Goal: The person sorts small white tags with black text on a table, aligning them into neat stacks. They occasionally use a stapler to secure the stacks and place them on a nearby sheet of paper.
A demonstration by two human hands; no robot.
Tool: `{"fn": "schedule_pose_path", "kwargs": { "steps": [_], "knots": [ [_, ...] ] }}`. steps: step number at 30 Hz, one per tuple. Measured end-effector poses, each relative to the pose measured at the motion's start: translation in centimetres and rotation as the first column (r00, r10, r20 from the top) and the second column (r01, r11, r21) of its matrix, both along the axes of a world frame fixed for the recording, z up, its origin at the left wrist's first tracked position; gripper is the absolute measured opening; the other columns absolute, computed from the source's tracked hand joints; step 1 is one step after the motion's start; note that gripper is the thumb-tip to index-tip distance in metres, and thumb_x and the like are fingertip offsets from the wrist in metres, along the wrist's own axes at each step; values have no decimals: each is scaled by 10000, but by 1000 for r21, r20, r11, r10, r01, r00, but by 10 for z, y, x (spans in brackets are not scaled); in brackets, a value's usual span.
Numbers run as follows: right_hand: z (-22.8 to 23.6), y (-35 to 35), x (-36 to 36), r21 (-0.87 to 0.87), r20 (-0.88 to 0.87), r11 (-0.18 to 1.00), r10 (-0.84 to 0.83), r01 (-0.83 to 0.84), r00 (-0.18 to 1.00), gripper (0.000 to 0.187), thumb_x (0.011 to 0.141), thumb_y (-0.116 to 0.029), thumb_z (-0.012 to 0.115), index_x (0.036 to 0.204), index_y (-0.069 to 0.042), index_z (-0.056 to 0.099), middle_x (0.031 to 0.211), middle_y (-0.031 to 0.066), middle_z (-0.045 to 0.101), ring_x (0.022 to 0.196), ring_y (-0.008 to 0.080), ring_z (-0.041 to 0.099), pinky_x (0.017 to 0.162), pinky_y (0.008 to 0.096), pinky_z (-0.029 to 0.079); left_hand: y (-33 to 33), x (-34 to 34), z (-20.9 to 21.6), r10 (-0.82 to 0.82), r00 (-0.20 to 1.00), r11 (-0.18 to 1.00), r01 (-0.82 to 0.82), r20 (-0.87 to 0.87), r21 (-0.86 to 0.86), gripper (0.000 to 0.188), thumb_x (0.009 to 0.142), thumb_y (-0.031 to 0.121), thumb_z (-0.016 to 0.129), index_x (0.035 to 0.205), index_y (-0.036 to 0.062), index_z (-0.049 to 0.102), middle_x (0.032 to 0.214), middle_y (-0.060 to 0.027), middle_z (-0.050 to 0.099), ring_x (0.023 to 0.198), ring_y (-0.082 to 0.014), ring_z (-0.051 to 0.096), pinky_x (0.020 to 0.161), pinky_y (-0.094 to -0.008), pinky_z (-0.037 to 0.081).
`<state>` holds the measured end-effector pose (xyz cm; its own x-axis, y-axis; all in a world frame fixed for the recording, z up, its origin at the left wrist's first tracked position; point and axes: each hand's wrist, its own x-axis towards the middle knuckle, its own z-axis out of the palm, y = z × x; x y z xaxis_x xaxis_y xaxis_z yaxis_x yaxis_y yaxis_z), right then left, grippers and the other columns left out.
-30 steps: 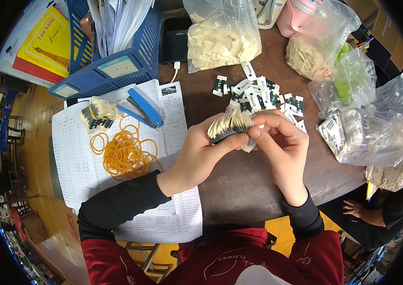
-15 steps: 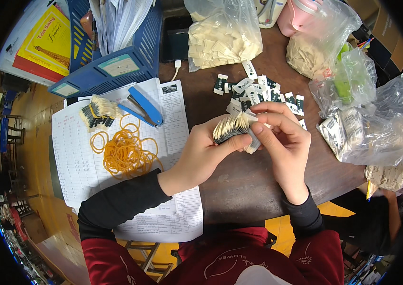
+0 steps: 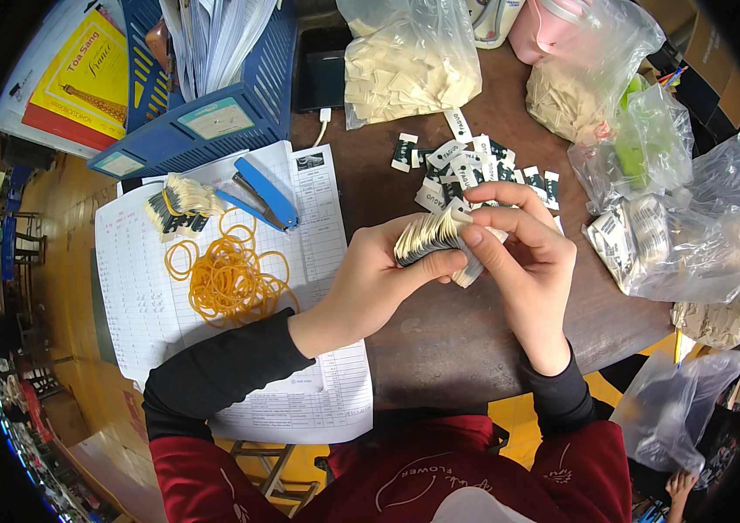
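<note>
A fanned stack of small cream and dark green labels (image 3: 427, 237) is gripped in my left hand (image 3: 379, 272), with the thumb pressed along its side. My right hand (image 3: 527, 261) closes thumb and fingers on the stack's right end, where a pale label edge shows between them. Just beyond my hands lies a loose pile of white and dark green labels (image 3: 475, 167) on the brown table. To the left, a banded bundle of labels (image 3: 180, 207) rests on printed sheets, close to a heap of orange rubber bands (image 3: 235, 279).
A blue stapler (image 3: 264, 196) lies on the papers (image 3: 139, 288). At the back stand a blue file tray (image 3: 248, 113) and a plastic bag of labels (image 3: 412, 70). More clear bags (image 3: 684, 235) line the right side. Another person's hand (image 3: 680, 485) shows lower right.
My hands stay at nearly the same spot, the fingers shifting slightly on the stack. At lower right a clear plastic bag has come into view near the other person.
</note>
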<state>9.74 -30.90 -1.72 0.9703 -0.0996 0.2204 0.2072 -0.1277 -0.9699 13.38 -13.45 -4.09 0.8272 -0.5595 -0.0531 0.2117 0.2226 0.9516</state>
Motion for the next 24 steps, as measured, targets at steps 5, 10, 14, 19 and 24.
{"fn": "schedule_pose_path", "kwargs": {
  "steps": [5, 10, 14, 19, 24],
  "knots": [
    [-3, 1, 1, 64, 12, 997, -38, 37, 999, 165, 882, 52, 705, 1035, 10, 749, 1188, 83, 645, 906, 83, 636, 672, 188, 491, 0, 1, 0, -3, 1000, 1000, 2, 28, 26, 222, 928, 177, 759, 1046, 2, 691, 863, -25, 704, 796, -72, 627, 728, -245, 503],
    [0, -4, 0, -106, 55, 994, 19, -13, 998, 194, 868, 47, 712, 1051, -1, 756, 1189, 81, 650, 901, 89, 638, 670, 196, 497, 0, 0, 0, -6, 1000, 1000, 5, 25, 29, 229, 927, 183, 761, 1047, 2, 691, 863, -22, 706, 791, -70, 628, 730, -243, 503],
    [2, -6, 0, -186, 83, 982, 34, -18, 996, 199, 854, 33, 732, 1049, -3, 758, 1178, 81, 656, 908, 94, 639, 683, 195, 500, 1, 1, 0, -27, 999, 999, 26, 30, 41, 240, 933, 136, 744, 1113, -6, 671, 905, -34, 702, 806, -82, 641, 738, -252, 519],
    [2, -3, 1, -152, 79, 988, -17, 29, 997, 182, 850, 32, 733, 1029, 1, 756, 1168, 79, 662, 926, 94, 637, 684, 201, 502, 1, 2, -1, -37, 998, 997, 33, 58, 70, 234, 930, 131, 745, 1104, -6, 670, 904, -32, 701, 811, -79, 639, 740, -252, 518],
    [1, -4, 2, -184, 102, 982, -31, 50, 994, 174, 847, 35, 730, 1016, 0, 755, 1163, 88, 664, 950, 119, 649, 719, 224, 514, 1, 2, -1, -34, 997, 996, 28, 69, 87, 218, 924, 167, 760, 1043, -1, 686, 868, -17, 706, 811, -62, 629, 747, -244, 507]
  ]
}}
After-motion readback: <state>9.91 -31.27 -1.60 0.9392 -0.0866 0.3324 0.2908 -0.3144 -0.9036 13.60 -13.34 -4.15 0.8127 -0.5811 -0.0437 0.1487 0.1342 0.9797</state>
